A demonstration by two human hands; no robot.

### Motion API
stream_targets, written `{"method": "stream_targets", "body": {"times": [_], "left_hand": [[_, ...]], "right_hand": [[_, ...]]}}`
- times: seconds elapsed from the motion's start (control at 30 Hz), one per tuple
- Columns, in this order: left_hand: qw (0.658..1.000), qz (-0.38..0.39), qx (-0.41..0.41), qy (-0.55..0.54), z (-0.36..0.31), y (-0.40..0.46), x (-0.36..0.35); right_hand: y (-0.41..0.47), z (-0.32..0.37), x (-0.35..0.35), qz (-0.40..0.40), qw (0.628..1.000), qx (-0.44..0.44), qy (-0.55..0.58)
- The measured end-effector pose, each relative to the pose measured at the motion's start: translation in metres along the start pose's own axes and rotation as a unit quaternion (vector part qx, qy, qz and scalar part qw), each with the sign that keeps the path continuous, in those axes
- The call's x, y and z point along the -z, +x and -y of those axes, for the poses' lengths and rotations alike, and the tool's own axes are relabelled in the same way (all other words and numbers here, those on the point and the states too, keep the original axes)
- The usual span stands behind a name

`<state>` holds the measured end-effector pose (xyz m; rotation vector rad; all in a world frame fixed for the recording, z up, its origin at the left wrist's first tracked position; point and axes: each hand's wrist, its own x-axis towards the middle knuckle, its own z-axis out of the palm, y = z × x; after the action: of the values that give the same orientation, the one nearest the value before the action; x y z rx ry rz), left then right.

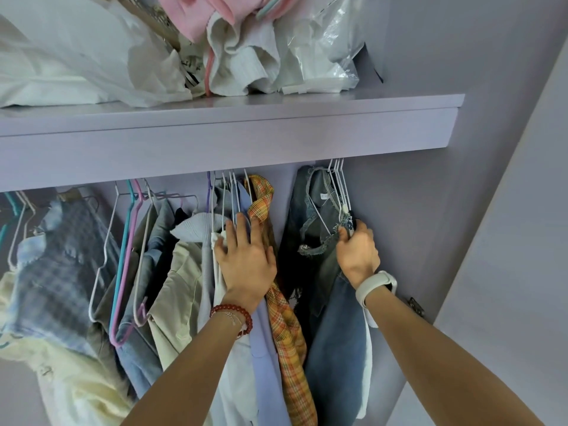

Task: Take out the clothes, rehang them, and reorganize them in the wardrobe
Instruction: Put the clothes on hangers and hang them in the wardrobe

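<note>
Both hands were in the wardrobe under the lilac shelf (233,139). Left hand (246,256) was open, fingers spread flat against the middle bunch of white wire hangers (229,195), pressing on the pale blue shirt (264,348), with the orange plaid garment (285,327) just beside it. Right hand (358,250) was closed on the frayed edge of the denim garments (319,241) at the right end of the rail, next to the wardrobe's side wall. A gap separated the two bunches. The rail itself was hidden behind the shelf front.

Judgement: the step in hand was parting the clothes to lift the denim bunch out.

- Grip the hanger necks (338,179), not the cloth; pulling on frayed denim would likely slip it off.
- Lift the hooks up clear before pulling forward; the shelf front leaves little headroom.
- Left hand should hold the middle bunch back so its hooks don't tangle.
- Further left, the pink and teal hangers (130,241) hung crooked; fix those separately.
</note>
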<state>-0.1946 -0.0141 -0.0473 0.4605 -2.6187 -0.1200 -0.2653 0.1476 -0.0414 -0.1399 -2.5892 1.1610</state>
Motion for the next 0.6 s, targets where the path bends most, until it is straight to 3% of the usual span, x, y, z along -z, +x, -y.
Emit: {"method": "stream_targets", "body": {"times": [0.2,0.37,0.6], "left_hand": [[0.999,0.023,-0.037,0.007,0.003,-0.002,0.003],[0.996,-0.02,-0.073,0.043,0.012,-0.023,0.002],[0.991,-0.045,-0.119,0.031,0.018,-0.028,-0.003]], "right_hand": [[-0.005,-0.026,0.012,-0.023,0.989,0.101,-0.105],[-0.027,-0.04,0.014,-0.029,0.96,0.19,-0.204],[-0.067,-0.061,0.013,0.01,0.952,0.189,-0.239]]}}
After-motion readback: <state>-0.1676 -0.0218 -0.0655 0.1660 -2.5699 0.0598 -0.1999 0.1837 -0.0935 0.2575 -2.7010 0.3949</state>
